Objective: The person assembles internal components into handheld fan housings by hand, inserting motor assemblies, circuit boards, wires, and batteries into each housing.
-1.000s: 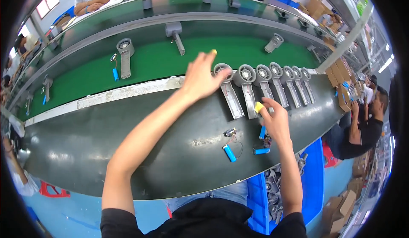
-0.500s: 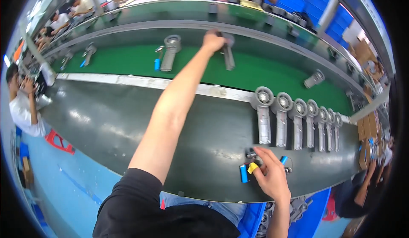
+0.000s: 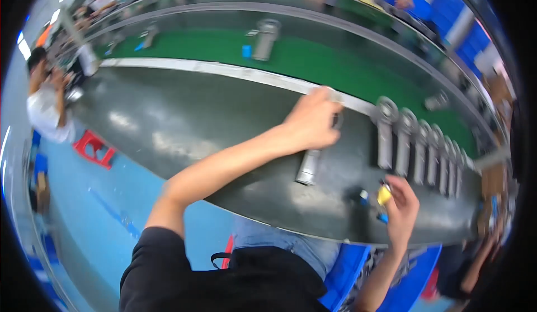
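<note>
while grey fan (image 3: pixel 308 169) juts out nearside, left fingers (image 3: pixel 326 103) seemingly clasp top

On my feed I see a factory assembly line: green belt (image 3: pixel 335 69) beyond the worktop (image 3: pixel 224 108), matching grey fan bodies (image 3: pixel 419 158) rowed on the worktop's right.

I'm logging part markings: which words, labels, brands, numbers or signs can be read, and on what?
No text can be read.
Grey fan housing in the left hand: blurred.
Row of housings: blurred.
Blue piece by the right hand: too small, blurred.
</note>
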Demonstrator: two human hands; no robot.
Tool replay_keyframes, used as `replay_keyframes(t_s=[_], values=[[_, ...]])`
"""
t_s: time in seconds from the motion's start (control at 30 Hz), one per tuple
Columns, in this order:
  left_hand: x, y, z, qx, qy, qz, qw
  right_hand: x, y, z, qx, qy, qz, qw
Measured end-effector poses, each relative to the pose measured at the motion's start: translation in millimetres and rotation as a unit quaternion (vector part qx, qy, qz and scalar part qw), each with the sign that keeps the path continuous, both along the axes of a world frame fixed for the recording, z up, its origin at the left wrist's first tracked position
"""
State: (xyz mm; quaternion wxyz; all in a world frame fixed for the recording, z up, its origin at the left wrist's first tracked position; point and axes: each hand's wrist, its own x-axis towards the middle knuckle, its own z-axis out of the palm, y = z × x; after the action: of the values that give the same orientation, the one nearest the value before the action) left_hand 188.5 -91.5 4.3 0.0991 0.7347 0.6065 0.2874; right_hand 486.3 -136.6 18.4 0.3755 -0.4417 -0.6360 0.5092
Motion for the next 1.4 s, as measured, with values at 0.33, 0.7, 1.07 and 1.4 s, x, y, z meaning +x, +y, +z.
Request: replay_keyframes(t_s=[0.33, 0.7, 1.07, 1.4], values=[[8, -50, 34, 0.139, -0.166, -0.153, 0.964, -51, -5, 11, 0.019, 0.216, 0.016, 0.976], [3, -77, 23, 0.123, -0.257, -0.136, 0.949, -95, -1, 19, 0.006, 0.229, 0.047, 0.972], [-15, -73, 6, 0.065, -0.062, -0.104, 0.990, -102, 23, -20, 0.046, -0.049, 0.034, 0.997], [-20, -65, -20, -0.113, -0.263, -0.009, 0.958, -134, 27, -45, 0.214, -0.069, 0.072, 0.972]])
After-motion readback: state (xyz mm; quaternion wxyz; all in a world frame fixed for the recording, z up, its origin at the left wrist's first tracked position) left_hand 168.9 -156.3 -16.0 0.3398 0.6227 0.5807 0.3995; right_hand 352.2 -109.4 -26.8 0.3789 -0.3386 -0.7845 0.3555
